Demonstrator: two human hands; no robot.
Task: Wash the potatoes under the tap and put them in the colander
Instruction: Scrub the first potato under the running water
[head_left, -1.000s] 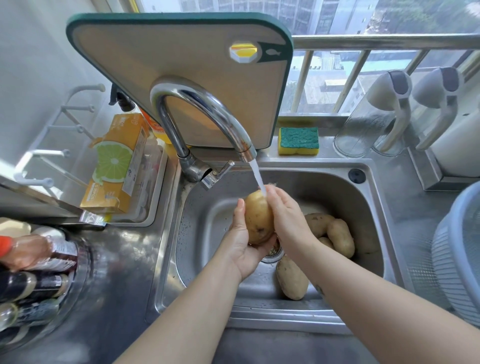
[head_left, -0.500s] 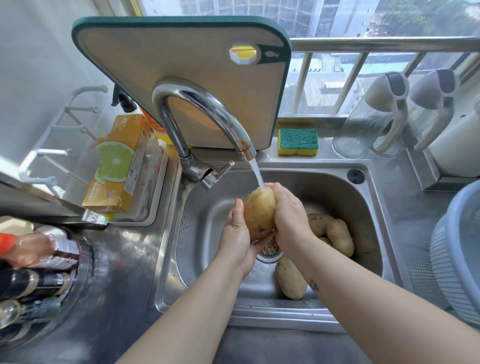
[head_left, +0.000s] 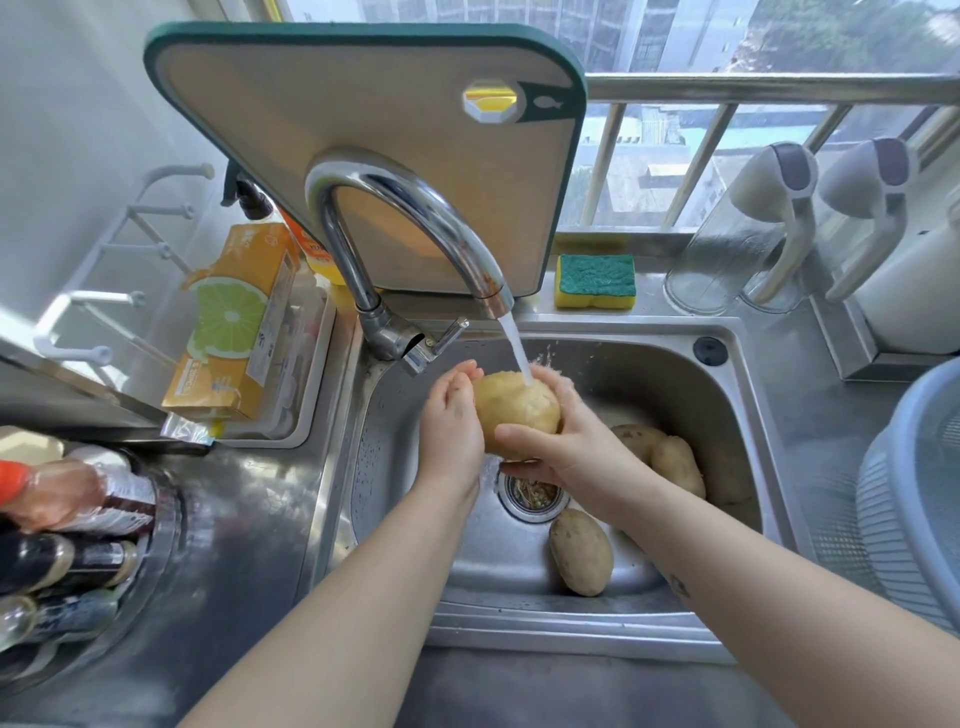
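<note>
**Over the sink: one wet potato cupped in two hands**

Nearest the sink's (head_left: 519, 623) front wall a loose potato (head_left: 581, 552) lies by the drain (head_left: 532, 496). The colander (head_left: 904, 519) stands apart on the right. Above the drain, the left hand (head_left: 451, 421) curls round the held potato (head_left: 517, 408) and the right hand (head_left: 566, 457) wraps it from below. Firm, weighty and probably slick, it needs full palms round its middle. Beyond, the tap (head_left: 415, 208) pours onto its top.
</note>
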